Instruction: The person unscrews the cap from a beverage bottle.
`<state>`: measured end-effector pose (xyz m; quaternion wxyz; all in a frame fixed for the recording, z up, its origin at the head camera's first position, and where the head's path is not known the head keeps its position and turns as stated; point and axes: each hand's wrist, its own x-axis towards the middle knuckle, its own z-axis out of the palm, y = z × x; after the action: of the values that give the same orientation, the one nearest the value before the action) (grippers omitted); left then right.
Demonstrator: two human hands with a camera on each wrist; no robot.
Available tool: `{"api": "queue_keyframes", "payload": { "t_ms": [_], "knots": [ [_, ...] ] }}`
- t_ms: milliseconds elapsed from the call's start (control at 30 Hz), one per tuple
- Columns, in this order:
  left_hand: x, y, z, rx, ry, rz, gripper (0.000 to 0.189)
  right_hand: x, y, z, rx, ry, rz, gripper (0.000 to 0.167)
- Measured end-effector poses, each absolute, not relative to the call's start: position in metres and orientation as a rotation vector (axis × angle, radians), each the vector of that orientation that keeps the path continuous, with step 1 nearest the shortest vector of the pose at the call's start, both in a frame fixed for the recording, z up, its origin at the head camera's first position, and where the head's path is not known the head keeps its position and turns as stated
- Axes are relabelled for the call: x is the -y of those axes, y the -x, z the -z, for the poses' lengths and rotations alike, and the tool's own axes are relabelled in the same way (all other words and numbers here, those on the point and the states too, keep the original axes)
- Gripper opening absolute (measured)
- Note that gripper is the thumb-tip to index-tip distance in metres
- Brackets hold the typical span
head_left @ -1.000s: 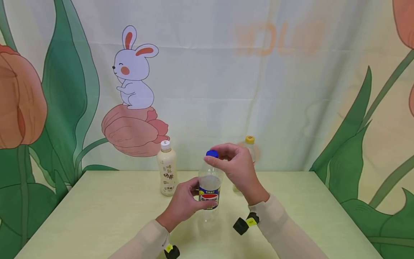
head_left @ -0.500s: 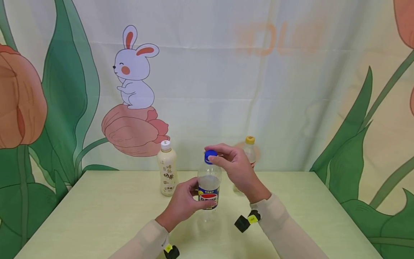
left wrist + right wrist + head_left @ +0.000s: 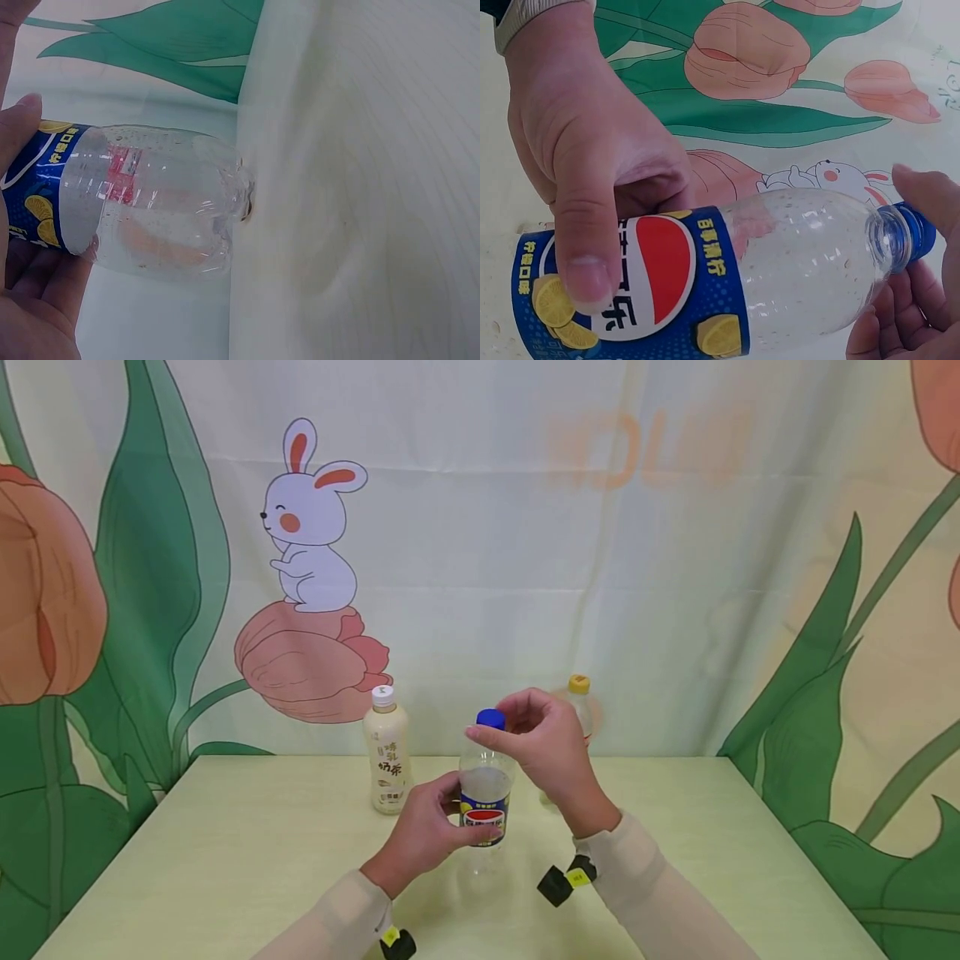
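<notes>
A clear plastic Pepsi bottle [image 3: 486, 781] with a blue lemon-print label stands upright on the table, its base at the tabletop in the left wrist view. My left hand [image 3: 422, 831] grips it round the label [image 3: 652, 277], thumb across the front. At the bottle's top my right hand [image 3: 551, 747] holds the blue cap [image 3: 491, 718] between thumb and fingers. The cap [image 3: 922, 234] sits on the neck in the right wrist view, with the thumb on one side and curled fingers on the other. No drink shows inside the bottle [image 3: 150, 195].
A cream milk-tea bottle [image 3: 387, 760] with a white cap stands to the left, behind my left hand. Behind my right hand is a clear bottle with a yellow cap [image 3: 579, 685], partly hidden. The pale table [image 3: 247, 852] meets a printed curtain [image 3: 480, 552] at its far edge.
My right thumb and fingers have swung round the cap and back, the thumb passing over its front and then extending left again. The left hand and bottle stay nearly still.
</notes>
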<state>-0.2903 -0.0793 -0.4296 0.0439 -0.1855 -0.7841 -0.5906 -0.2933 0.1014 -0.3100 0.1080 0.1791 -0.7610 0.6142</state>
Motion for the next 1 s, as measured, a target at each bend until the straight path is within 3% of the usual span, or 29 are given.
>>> {"api": "queue_keyframes", "payload": {
  "t_ms": [333, 733, 1000],
  "knots": [
    [0.0795, 0.2923, 0.4295, 2.401, 0.570, 1.794, 0.063, -0.1040, 0.2946, 0.3085, 2.220, -0.626, -1.816, 0.027],
    [0.0809, 0.2905, 0.4288, 2.422, 0.536, 1.802, 0.064, -0.1066, 0.3001, 0.3120, 2.257, -0.762, -1.908, 0.032],
    [0.0812, 0.2916, 0.4294, 2.410, 0.549, 1.797, 0.060, -0.1035, 0.2976, 0.3101, 2.272, -0.582, -1.817, 0.037]
  ]
}}
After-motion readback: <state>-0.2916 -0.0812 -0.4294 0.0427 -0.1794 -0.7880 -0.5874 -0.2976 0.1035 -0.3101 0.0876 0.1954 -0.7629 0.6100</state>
